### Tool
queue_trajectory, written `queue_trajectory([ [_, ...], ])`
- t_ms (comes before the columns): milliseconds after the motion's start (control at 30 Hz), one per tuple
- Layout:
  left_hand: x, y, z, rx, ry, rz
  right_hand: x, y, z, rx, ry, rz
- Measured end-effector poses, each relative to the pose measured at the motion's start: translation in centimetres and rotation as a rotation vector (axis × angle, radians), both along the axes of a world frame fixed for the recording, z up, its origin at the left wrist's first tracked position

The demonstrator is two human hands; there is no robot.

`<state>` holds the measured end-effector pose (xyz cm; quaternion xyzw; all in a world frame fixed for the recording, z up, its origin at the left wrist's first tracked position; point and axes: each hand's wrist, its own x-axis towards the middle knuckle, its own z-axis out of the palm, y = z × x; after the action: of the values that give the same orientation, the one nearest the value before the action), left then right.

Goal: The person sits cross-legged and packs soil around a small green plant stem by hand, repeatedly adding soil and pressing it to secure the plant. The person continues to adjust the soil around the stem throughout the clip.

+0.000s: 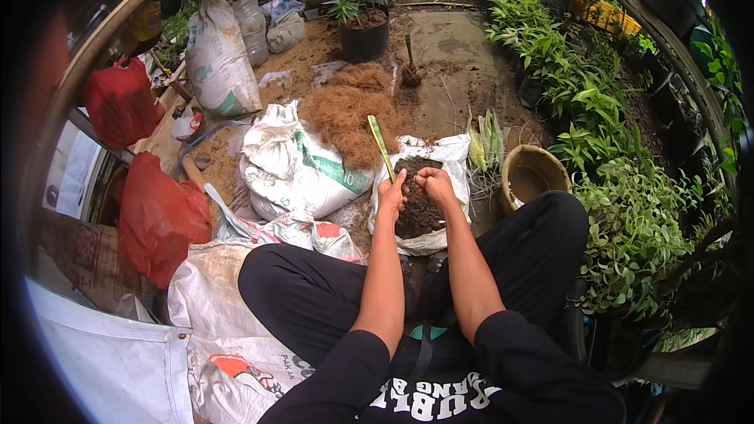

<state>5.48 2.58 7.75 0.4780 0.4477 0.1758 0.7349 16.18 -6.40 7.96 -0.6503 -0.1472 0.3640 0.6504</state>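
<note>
My left hand [392, 193] grips the lower end of a long, narrow green leaf with yellowish edges [382, 146], which points up and away from me. Beside it, my right hand [437, 185] has its fingers curled together; whether something small is pinched there is hidden. Both hands are over an opened white woven sack [455, 156] filled with dark soil [417, 218]. Just beyond the leaf, a heap of brown coconut fibre [353, 112] rests partly on a full white sack [294, 182].
An ochre pot [533, 174] stands by my right knee, near cut leaves [489, 138]. Leafy plants [565, 82] line the right side. Red plastic bags [162, 218] and a tall filled sack [219, 62] are left. A black potted plant [365, 35] and a rooted stem [411, 73] stand ahead.
</note>
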Motion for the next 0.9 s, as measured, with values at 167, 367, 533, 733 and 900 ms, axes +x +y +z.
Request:
queue_trajectory([
  [167,-1.0,2.2,-2.6,-0.028,0.099,0.047,0.7,-0.2,0.9,0.245,-0.011,0.053],
  [367,-0.2,-0.5,-0.6,0.013,-0.033,-0.078,3.0,-1.1,0.9,0.078,0.019,-0.182],
  [533,0.0,-0.4,-0.2,0.111,-0.030,-0.108,3.6,-1.9,-0.4,-0.147,0.042,-0.120],
  [733,-0.6,0.4,-1.2,0.264,0.099,-0.219,3.6,-1.9,-1.8,-0.452,-0.052,0.122],
  [900,-1.4,0.9,-2.7,0.287,0.220,-0.307,3.3,-1.6,-2.6,-0.660,-0.479,0.084],
])
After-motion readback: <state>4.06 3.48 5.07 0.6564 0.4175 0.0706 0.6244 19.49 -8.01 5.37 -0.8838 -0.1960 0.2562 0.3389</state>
